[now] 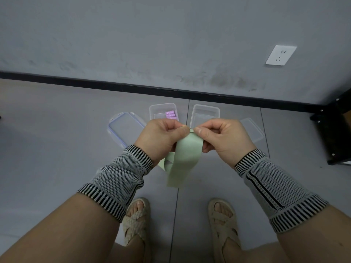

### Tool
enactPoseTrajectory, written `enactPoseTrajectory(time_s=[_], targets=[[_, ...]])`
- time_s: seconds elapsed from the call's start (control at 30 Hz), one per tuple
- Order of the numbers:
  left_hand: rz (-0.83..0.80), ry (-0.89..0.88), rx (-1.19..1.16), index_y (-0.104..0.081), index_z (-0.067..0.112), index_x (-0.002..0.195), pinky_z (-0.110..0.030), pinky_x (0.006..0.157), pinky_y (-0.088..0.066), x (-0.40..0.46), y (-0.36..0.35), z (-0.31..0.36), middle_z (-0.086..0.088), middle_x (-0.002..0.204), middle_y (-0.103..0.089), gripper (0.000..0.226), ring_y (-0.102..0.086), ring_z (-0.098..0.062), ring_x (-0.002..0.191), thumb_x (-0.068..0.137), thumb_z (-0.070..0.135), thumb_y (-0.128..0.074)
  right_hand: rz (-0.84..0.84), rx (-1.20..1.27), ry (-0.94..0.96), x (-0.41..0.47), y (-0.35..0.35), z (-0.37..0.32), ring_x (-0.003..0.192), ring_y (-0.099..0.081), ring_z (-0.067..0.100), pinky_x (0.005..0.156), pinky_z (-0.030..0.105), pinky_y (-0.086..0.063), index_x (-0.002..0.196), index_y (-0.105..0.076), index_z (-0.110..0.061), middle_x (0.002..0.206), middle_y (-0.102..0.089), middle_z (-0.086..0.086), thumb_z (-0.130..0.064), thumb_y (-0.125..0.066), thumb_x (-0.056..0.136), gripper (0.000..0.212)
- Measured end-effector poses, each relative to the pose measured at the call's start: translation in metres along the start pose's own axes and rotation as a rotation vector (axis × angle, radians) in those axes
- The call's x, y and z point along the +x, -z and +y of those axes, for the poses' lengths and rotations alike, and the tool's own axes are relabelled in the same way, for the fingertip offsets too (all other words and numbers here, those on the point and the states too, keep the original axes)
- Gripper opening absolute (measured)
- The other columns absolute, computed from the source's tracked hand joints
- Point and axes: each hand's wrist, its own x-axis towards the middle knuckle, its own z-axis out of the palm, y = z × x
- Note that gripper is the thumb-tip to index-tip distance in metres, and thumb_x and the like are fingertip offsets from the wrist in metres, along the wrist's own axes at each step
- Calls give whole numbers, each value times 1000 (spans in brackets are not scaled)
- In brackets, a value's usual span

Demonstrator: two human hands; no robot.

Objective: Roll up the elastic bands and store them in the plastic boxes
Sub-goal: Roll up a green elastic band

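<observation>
Left hand: raised in front of the body, thumb and curled fingers pinching the top edge of the green elastic band.
Right hand: level with the left hand and almost touching it, thumb and forefinger pinching the same top edge from the other side.
Green elastic band: held in the air between both hands; its upper end is folded over at the fingertips, and the rest hangs down as a loose loop towards the floor.
Left plastic box: open, on the floor beyond the hands, near the black skirting; purple rolls lie inside, though how many is hard to tell, as the hand covers the near part.
Right plastic box: open, just beside the first, clear, partly hidden by the right hand.
Lid with purple rim: flat on the floor, left of the boxes.
Clear lid: flat on the floor, right of the boxes.
Wrists: both wear knitted black-and-white wrist sleeves.
Feet: woven sandals on the grey floor tiles.
Wall: grey, with a white socket at the right.
</observation>
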Motion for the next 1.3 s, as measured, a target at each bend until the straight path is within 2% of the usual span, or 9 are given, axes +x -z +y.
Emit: enactPoseTrajectory(time_s=[0.13,0.2,0.4,0.6,0.77,0.93,1.07,1.17,1.3], targets=[[-21,39,-1,-66,0,79,-48,77,-54,-1,-1,1,-30,85,-65,21,-62,-34,75,90,17,-61,23,-41,6,-1,1,1,47,-57,12,49,24,-53,75,-69,-8,56,-63,8,-7,-67,85,10],[-37,58,-24,-66,2,78,-49,79,-53,-1,0,2,-28,86,-65,18,-62,-33,77,89,14,-61,21,-40,6,0,1,2,47,-57,13,49,25,-54,76,-69,-6,58,-64,11,-7,-67,85,9],[-59,134,-153,-64,4,80,-31,65,-57,-2,-1,3,-13,77,-66,10,-64,-21,67,88,1,-58,10,26,-5,3,0,5,49,-58,12,49,23,-51,75,-67,-8,58,-64,6,-2,-65,85,12],[-34,152,-193,-64,5,76,-23,56,-54,-2,-2,7,-10,69,-65,18,-63,-15,58,86,-5,-54,-14,73,-4,5,-3,7,65,-58,24,61,31,-53,74,-66,-10,74,-63,18,0,-66,83,14],[-33,155,-218,-66,5,80,-28,64,-56,-1,-2,6,-12,76,-67,17,-65,-20,69,85,-6,-55,-18,109,-6,7,-3,8,71,-57,29,76,50,-52,73,-66,-11,72,-63,15,5,-66,81,18],[-65,140,-241,-66,2,88,-32,72,-57,-4,-3,5,-16,84,-69,8,-68,-22,75,85,-2,-60,19,111,7,7,-2,9,66,-58,23,75,44,-52,71,-65,-11,66,-61,6,7,-66,80,20],[-37,111,-231,-66,4,83,-31,69,-58,-3,-5,6,-13,80,-68,15,-67,-20,70,84,-8,-59,15,144,15,9,-3,10,72,-56,26,78,45,-51,68,-67,-18,71,-60,10,8,-67,79,29],[-19,98,-205,-66,6,80,-34,73,-57,-2,-6,6,-13,78,-69,18,-66,-22,73,82,-10,-59,-1,183,-1,9,-4,11,74,-54,27,81,45,-50,65,-69,-21,71,-59,8,9,-66,79,33],[-3,74,-178,-66,7,78,-36,76,-57,-2,-5,6,-14,78,-68,19,-66,-24,75,82,-11,-59,-42,252,-18,7,-3,10,77,-60,28,82,45,-51,71,-73,-21,78,-63,13,0,-68,79,23]])
